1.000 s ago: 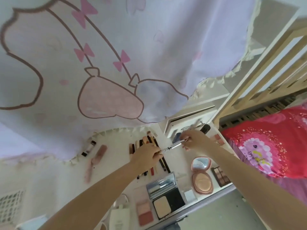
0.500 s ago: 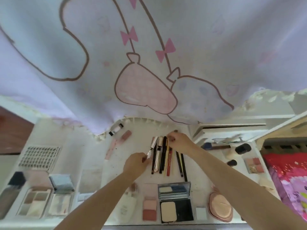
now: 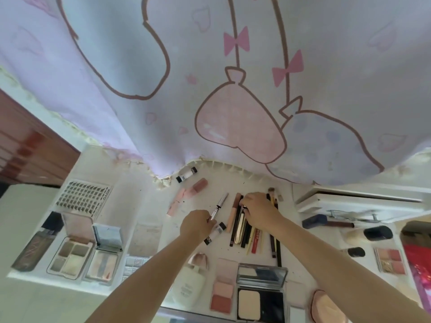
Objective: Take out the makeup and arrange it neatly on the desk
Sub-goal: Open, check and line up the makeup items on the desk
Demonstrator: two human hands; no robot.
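— Head view, what are your hands doing?
— Your left hand [image 3: 197, 226] pinches a slim silver mascara wand [image 3: 219, 206], fingers curled round its lower end. Your right hand [image 3: 260, 212] presses curled fingers onto a row of pencils and lip tubes [image 3: 241, 226] at the middle of the white desk [image 3: 149, 231].
— What lies at the desk's near edge?
— An open powder compact [image 3: 261, 297] beside a blush palette [image 3: 222, 292].
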